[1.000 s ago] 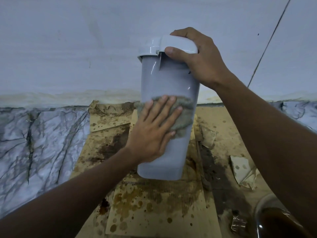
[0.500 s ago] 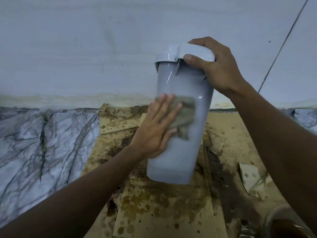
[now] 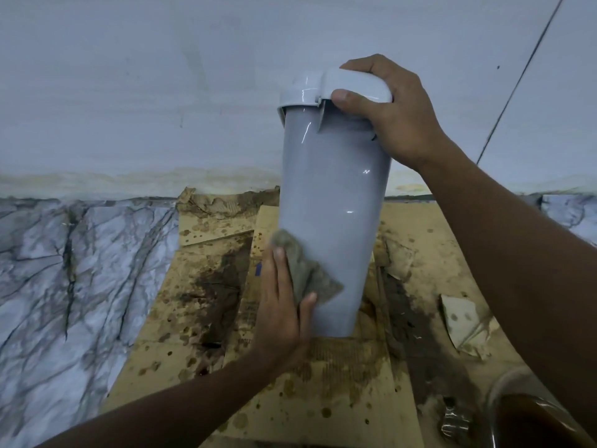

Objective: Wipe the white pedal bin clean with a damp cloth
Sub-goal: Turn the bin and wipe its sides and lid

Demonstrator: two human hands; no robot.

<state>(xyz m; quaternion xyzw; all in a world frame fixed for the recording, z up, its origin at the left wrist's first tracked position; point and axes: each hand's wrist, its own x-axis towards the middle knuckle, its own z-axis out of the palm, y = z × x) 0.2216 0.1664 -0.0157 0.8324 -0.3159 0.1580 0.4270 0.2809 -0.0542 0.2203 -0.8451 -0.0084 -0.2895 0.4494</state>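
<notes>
White pedal bin (image 3: 332,205): upright on stained cardboard (image 3: 323,399), glossy, tapering toward its base.
Right hand (image 3: 394,114) curls around the lid (image 3: 323,88); left hand (image 3: 281,318), fingers straight, presses grey cloth (image 3: 303,270) against lower left side; cardboard print too blurred to read.

Pedal bin (image 3: 332,205): stands on cardboard sheets (image 3: 323,399), wall (image 3: 161,92) behind. Left hand (image 3: 281,321) presses cloth (image 3: 303,273) against its lower left side. Right hand (image 3: 397,118) grips lid (image 3: 323,88) on top. Cardboard scrap (image 3: 465,321) to its right; bowl (image 3: 504,392) in the near right corner.

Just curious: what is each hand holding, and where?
Right hand grips the white pedal bin by its lid; left hand presses the cloth against the bin's lower side.
</notes>
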